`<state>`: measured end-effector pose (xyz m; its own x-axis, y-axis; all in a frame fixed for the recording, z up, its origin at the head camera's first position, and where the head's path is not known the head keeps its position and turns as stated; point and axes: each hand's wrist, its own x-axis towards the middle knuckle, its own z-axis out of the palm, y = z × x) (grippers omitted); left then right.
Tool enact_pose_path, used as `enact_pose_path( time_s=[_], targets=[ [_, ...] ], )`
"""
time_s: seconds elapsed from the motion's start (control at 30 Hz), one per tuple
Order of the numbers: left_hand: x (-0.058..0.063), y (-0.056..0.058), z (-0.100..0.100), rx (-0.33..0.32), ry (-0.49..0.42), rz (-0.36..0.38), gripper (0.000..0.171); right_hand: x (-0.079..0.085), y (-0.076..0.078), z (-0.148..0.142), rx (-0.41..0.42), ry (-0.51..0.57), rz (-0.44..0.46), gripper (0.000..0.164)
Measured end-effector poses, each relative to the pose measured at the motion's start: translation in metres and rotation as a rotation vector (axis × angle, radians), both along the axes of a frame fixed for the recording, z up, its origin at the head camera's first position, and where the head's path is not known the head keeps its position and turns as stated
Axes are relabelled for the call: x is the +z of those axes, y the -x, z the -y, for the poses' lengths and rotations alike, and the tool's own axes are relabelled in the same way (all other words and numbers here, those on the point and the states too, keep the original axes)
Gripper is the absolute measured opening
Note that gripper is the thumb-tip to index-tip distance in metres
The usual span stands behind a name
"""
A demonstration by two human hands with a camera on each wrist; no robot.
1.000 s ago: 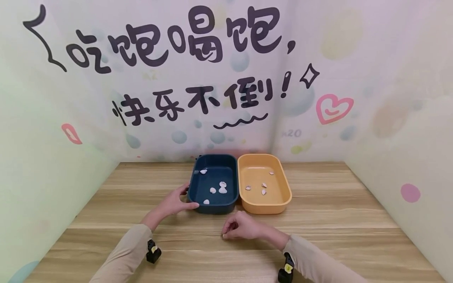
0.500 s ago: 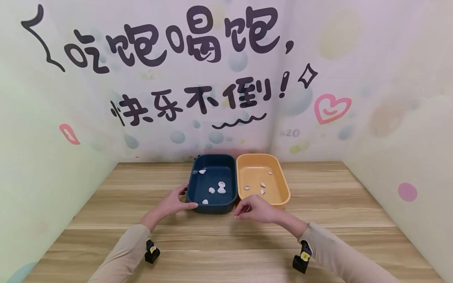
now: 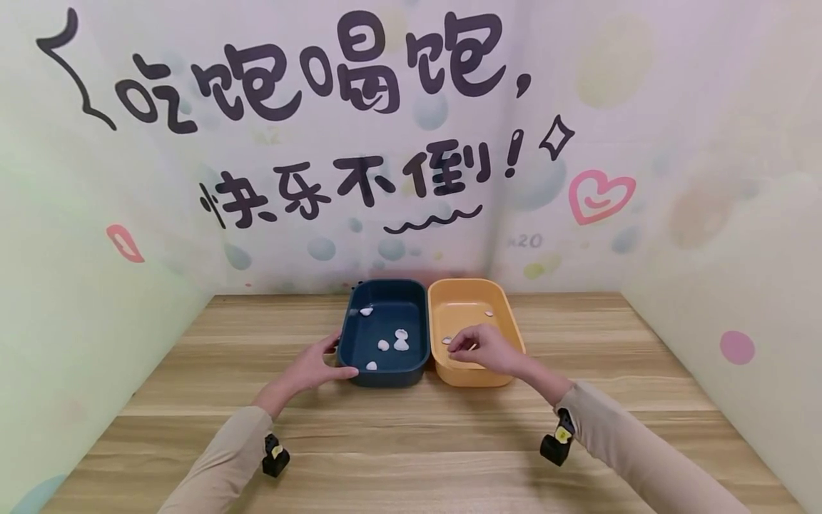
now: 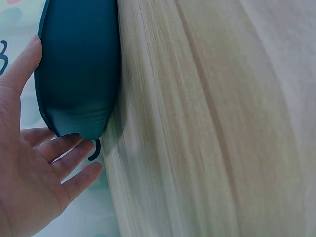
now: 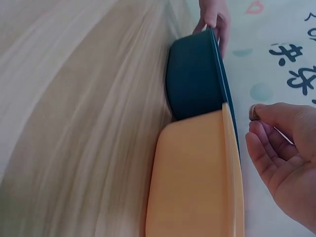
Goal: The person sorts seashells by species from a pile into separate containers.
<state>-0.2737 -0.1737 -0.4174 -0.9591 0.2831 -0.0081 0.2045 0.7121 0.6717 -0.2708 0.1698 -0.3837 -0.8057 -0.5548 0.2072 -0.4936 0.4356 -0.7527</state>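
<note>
My left hand [image 3: 312, 369] holds the near left corner of a dark blue box [image 3: 384, 377]. Its thumb lies at the rim, with the fingers against the outer wall. White shells [image 3: 401, 345] lie scattered inside that box. Over the yellow box [image 3: 472, 378], my right hand [image 3: 491, 350] is above the near rim and pinches a small brownish shell [image 5: 253, 112] between thumb and fingertip. Small pale shells [image 3: 489, 313] sit on the yellow box's floor, some hidden behind the right hand.
Both boxes stand side by side on a wood-grain table [image 3: 385, 457], close to the back wall [image 3: 289, 250] printed with black writing. A pale side wall [image 3: 719, 285] bounds the table on the right. Each wrist wears a black camera [image 3: 556, 446].
My right hand has moved up and to the right, from the table in front of the boxes to over the yellow box. The left hand stays on the blue box.
</note>
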Motion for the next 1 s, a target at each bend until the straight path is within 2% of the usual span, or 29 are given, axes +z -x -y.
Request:
enact_pose_path(
  time_s=[0.27, 0.5, 0.63, 0.77, 1.0],
  targets=[
    [0.001, 0.000, 0.000, 0.010, 0.015, 0.005, 0.091, 0.019, 0.003, -0.004, -0.081, 0.025, -0.009, 0.009],
    [0.002, 0.002, 0.001, -0.008, 0.012, -0.009, 0.092, -0.003, 0.037, -0.016, -0.207, 0.134, 0.055, 0.014],
    [0.001, 0.004, -0.001, -0.017, 0.011, -0.020, 0.091, -0.012, 0.051, -0.022, -0.296, 0.161, 0.029, 0.016],
    [0.000, 0.005, -0.004, -0.025, 0.003, -0.016, 0.091, -0.013, 0.054, -0.028, -0.328, 0.165, -0.002, 0.019],
    [0.000, 0.003, -0.006, -0.022, 0.002, -0.011, 0.090, -0.009, 0.044, -0.042, -0.348, 0.130, -0.012, 0.019]
  ],
)
